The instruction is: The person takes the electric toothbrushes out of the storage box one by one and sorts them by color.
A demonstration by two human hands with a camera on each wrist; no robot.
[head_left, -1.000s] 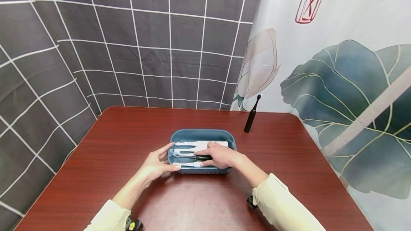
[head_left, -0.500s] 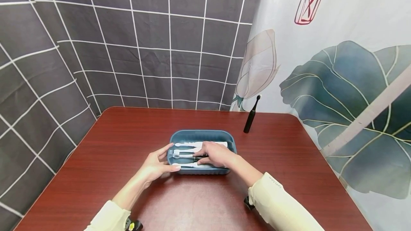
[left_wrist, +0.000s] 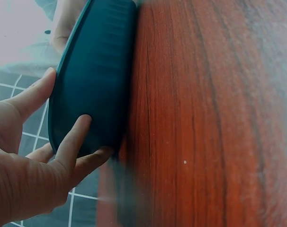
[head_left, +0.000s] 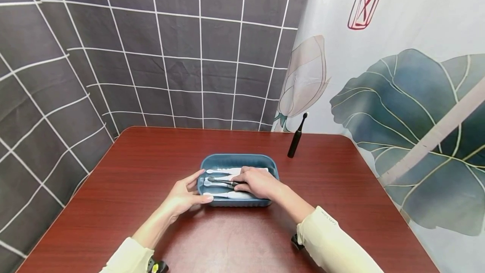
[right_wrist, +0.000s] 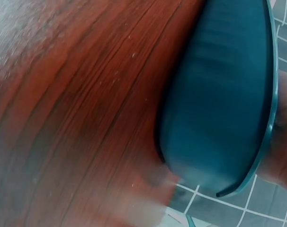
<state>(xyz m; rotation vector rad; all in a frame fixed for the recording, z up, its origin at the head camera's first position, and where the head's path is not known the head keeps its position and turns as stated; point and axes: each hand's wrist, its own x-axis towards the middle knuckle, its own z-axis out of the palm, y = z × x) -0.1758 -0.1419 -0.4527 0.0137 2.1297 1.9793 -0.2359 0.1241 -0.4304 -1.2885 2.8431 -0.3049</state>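
A blue box [head_left: 239,161] sits on a shiny red-brown tabletop [head_left: 151,159], near the middle. The two hands are apart, one at each end of it.

The left hand [head_left: 181,197] is spread wide. Its thumb touches the front edge and its fingers rest on the outside of the left end. The right hand [head_left: 259,182] reaches into the box and pinches a black brush [head_left: 227,182] between thumb and fingers. The brush head points left and lies just over the white brushes.

The white brushes [head_left: 229,195] lie side by side in the box, heads to the left. The right hand hides some of their handles.

A standing brush [head_left: 294,143], black too, is on the tabletop behind the box, off to the right. The person wears pale sleeves [head_left: 333,239] and has a dark band [head_left: 297,241] at each wrist. Behind the tabletop hang a gray cloth [head_left: 183,70] with white lines and a white cloth [head_left: 417,16] with a big leaf and a flower.
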